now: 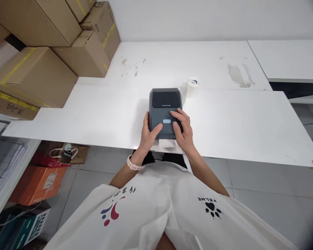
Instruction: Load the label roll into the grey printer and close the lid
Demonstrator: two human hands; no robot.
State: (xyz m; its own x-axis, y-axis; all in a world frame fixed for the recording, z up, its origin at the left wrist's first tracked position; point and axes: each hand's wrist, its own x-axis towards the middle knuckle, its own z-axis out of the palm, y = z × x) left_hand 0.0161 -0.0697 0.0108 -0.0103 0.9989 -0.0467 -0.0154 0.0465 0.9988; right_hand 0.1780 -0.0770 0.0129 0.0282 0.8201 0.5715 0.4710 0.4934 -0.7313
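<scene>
A dark grey label printer with a black window and a light button stands on the white table in front of me. From its near side a white paper label sticks out. My left hand grips the printer's left side, thumb on the top cover and fingers along the side wall. On the right part of the cover rests my right hand, its fingers apart and its thumb touching the surface. Just behind the printer, to the right, is a white paper roll.
Cardboard boxes are stacked at the left end of the white table. Below left, an orange box and a bag stand on the tiled floor beside a shelf. A white wall rises behind the table.
</scene>
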